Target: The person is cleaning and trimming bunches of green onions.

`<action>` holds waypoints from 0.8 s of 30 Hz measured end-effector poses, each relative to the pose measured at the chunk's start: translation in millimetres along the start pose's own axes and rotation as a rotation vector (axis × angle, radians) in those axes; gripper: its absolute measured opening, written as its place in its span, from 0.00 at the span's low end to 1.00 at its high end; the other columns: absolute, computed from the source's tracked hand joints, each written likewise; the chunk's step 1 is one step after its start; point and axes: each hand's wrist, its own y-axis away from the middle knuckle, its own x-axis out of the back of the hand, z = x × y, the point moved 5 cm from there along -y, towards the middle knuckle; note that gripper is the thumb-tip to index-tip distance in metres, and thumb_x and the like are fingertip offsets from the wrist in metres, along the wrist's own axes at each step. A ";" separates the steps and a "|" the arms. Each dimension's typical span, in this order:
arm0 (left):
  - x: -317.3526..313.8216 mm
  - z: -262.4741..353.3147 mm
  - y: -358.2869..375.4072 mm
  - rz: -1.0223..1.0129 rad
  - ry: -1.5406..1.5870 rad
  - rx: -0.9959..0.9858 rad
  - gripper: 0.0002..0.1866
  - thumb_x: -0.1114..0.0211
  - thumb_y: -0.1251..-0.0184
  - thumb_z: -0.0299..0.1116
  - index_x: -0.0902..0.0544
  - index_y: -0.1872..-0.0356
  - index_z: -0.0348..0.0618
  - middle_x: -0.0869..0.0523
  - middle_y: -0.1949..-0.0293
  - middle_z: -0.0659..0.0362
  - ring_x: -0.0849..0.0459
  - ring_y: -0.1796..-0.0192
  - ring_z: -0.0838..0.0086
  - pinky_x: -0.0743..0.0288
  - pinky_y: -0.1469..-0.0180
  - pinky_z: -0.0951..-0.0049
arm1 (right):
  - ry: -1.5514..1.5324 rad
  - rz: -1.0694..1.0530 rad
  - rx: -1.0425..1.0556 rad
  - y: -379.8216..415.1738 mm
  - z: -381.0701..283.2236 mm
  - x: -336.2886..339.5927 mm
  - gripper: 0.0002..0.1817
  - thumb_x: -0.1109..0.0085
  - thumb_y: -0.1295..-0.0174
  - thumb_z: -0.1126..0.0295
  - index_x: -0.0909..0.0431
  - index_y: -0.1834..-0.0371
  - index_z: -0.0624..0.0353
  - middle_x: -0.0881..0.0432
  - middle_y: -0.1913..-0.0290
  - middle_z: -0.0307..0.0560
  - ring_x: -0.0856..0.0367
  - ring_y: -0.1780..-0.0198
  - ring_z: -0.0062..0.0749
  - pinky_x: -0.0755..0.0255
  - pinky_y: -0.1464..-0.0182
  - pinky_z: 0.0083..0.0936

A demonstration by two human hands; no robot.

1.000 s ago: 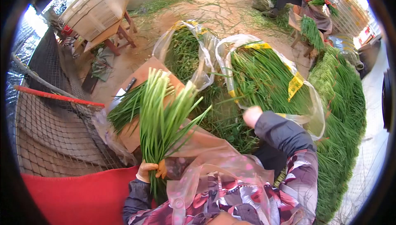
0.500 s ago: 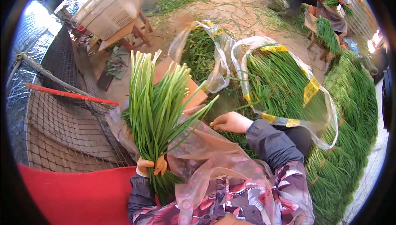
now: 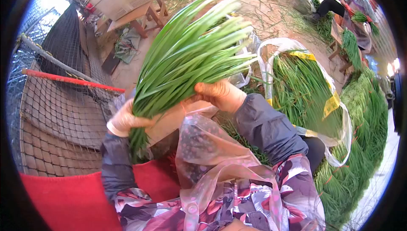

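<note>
A large bunch of long green stalks is tilted to the upper right in front of my body. My left hand, in a pale glove, is wrapped round its lower end. Against the underside of the bunch, further along, my right hand is closed on the stalks with its thumb showing. A thin reddish band shows near the bunch's lower edge, between my hands. Beneath it is a flat tan board, partly hidden by the stalks and my clear apron.
An open plastic bag of green stalks is right of centre. Banded bunches are piled at the far right. Netting and a red pole stand left, above red cloth. Another person sits at the upper right.
The bunch has gone from upright to tilted right and been raised. My left hand has moved up and left. My right hand has come left and taken hold of the bunch.
</note>
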 end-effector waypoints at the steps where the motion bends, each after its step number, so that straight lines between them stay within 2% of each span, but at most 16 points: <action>1: 12.3 -1.0 -6.2 -0.006 -0.032 0.006 0.22 0.30 0.58 0.21 0.21 0.55 0.37 0.18 0.75 0.56 0.22 0.79 0.72 0.27 0.75 0.72 | -0.011 0.004 -0.005 -5.0 6.7 6.4 0.33 0.33 0.42 0.57 0.34 0.37 0.60 0.23 0.44 0.52 0.20 0.47 0.42 0.21 0.48 0.39; 2: 26.7 -11.7 -11.9 -0.065 -0.051 0.097 0.24 0.28 0.57 0.21 0.21 0.53 0.38 0.16 0.70 0.58 0.19 0.74 0.73 0.25 0.69 0.73 | -0.018 0.008 -0.009 -10.1 13.8 14.5 0.32 0.33 0.41 0.58 0.33 0.37 0.59 0.23 0.44 0.52 0.19 0.47 0.42 0.22 0.47 0.40; 3: 41.2 -26.3 -18.2 -0.064 -0.040 0.097 0.24 0.28 0.57 0.21 0.21 0.53 0.38 0.16 0.70 0.58 0.19 0.74 0.73 0.25 0.69 0.73 | -0.016 0.009 -0.020 -13.6 26.0 22.2 0.32 0.33 0.41 0.58 0.33 0.37 0.59 0.23 0.44 0.52 0.19 0.47 0.42 0.22 0.47 0.40; 5: 63.4 -71.7 -38.0 -0.100 -0.134 0.157 0.30 0.28 0.53 0.19 0.23 0.44 0.40 0.16 0.55 0.63 0.19 0.60 0.80 0.23 0.58 0.76 | -0.034 0.164 -0.225 -13.0 68.7 49.6 0.30 0.34 0.40 0.59 0.33 0.38 0.59 0.22 0.44 0.51 0.20 0.45 0.40 0.23 0.44 0.42; 6: 70.5 -89.0 -51.4 -0.113 -0.211 0.111 0.31 0.29 0.52 0.19 0.24 0.41 0.40 0.16 0.53 0.65 0.21 0.54 0.81 0.25 0.49 0.76 | -0.041 0.198 -0.306 -15.4 90.3 65.6 0.29 0.33 0.40 0.58 0.32 0.38 0.57 0.21 0.46 0.49 0.20 0.46 0.37 0.23 0.46 0.40; 7: 92.9 -128.0 -69.2 -0.110 -0.329 0.127 0.36 0.23 0.57 0.27 0.25 0.41 0.37 0.15 0.53 0.59 0.20 0.52 0.76 0.27 0.45 0.74 | -0.034 0.199 -0.316 -21.0 107.9 82.5 0.29 0.33 0.40 0.58 0.32 0.38 0.57 0.21 0.46 0.49 0.20 0.46 0.37 0.23 0.46 0.40; 9: 126.0 -189.6 -98.5 0.053 -0.837 0.229 0.38 0.23 0.58 0.32 0.26 0.40 0.36 0.15 0.51 0.53 0.18 0.50 0.69 0.28 0.42 0.73 | -0.161 0.480 -0.638 -17.2 153.9 124.0 0.28 0.33 0.40 0.57 0.30 0.40 0.54 0.19 0.47 0.47 0.19 0.50 0.34 0.22 0.51 0.36; 10: 127.9 -200.0 -104.8 0.054 -0.830 0.229 0.38 0.23 0.58 0.32 0.26 0.40 0.36 0.15 0.51 0.53 0.18 0.50 0.69 0.28 0.42 0.73 | -0.158 0.482 -0.645 -17.9 168.3 132.2 0.28 0.33 0.40 0.57 0.30 0.40 0.54 0.19 0.47 0.47 0.19 0.50 0.34 0.22 0.51 0.36; 11: 129.6 -207.4 -113.9 0.124 -0.938 0.192 0.36 0.26 0.58 0.34 0.25 0.41 0.39 0.16 0.51 0.48 0.19 0.48 0.60 0.28 0.43 0.67 | -0.163 0.540 -0.633 -14.6 180.4 143.8 0.27 0.34 0.40 0.56 0.29 0.41 0.54 0.19 0.48 0.46 0.19 0.52 0.32 0.23 0.53 0.34; 12: 126.8 -204.7 -123.8 0.191 -1.042 0.153 0.35 0.28 0.59 0.36 0.23 0.43 0.41 0.17 0.51 0.44 0.21 0.46 0.51 0.27 0.43 0.61 | -0.168 0.603 -0.623 -15.8 178.0 147.5 0.26 0.35 0.39 0.54 0.28 0.42 0.53 0.18 0.49 0.45 0.19 0.53 0.31 0.24 0.55 0.33; 17: 135.0 -206.2 -135.7 0.128 -0.919 0.191 0.32 0.27 0.59 0.38 0.21 0.46 0.46 0.17 0.51 0.46 0.20 0.47 0.52 0.26 0.46 0.61 | -0.029 0.672 -0.645 -27.8 166.4 168.7 0.24 0.41 0.35 0.52 0.26 0.45 0.57 0.16 0.53 0.46 0.18 0.57 0.30 0.24 0.58 0.28; 19: 136.2 -177.2 -122.1 0.288 -1.084 0.068 0.33 0.27 0.61 0.38 0.21 0.45 0.47 0.17 0.54 0.47 0.20 0.49 0.52 0.26 0.48 0.59 | 0.119 0.645 -0.662 -34.1 155.7 172.9 0.24 0.44 0.33 0.52 0.27 0.44 0.59 0.16 0.55 0.49 0.18 0.61 0.31 0.25 0.63 0.28; 20: 132.9 -160.5 -113.5 0.411 -1.213 0.010 0.36 0.26 0.62 0.36 0.23 0.43 0.49 0.18 0.55 0.50 0.20 0.51 0.53 0.27 0.47 0.58 | 0.230 0.633 -0.699 -36.7 153.5 176.1 0.23 0.48 0.32 0.51 0.25 0.50 0.61 0.15 0.64 0.49 0.16 0.67 0.30 0.24 0.67 0.27; 22: 106.6 -122.2 -92.9 0.645 -1.230 -0.109 0.42 0.24 0.62 0.35 0.29 0.37 0.46 0.23 0.47 0.48 0.26 0.43 0.52 0.32 0.40 0.56 | 0.366 0.577 -0.783 -38.2 141.6 179.1 0.23 0.49 0.31 0.50 0.23 0.53 0.62 0.14 0.66 0.49 0.16 0.68 0.29 0.24 0.67 0.28; 23: 80.2 -99.5 -94.7 0.644 -1.217 -0.271 0.43 0.24 0.62 0.36 0.30 0.36 0.46 0.26 0.43 0.47 0.30 0.39 0.50 0.35 0.37 0.54 | 0.499 0.518 -0.865 -36.5 139.3 178.9 0.24 0.50 0.31 0.49 0.22 0.56 0.63 0.14 0.69 0.49 0.16 0.69 0.28 0.24 0.67 0.28; 24: 52.0 -83.4 -98.7 0.643 -1.197 -0.432 0.44 0.24 0.62 0.36 0.30 0.35 0.46 0.29 0.39 0.45 0.33 0.35 0.48 0.39 0.34 0.53 | 0.583 0.533 -0.825 -37.3 138.1 179.4 0.23 0.49 0.32 0.52 0.20 0.63 0.64 0.15 0.73 0.48 0.17 0.74 0.29 0.23 0.70 0.29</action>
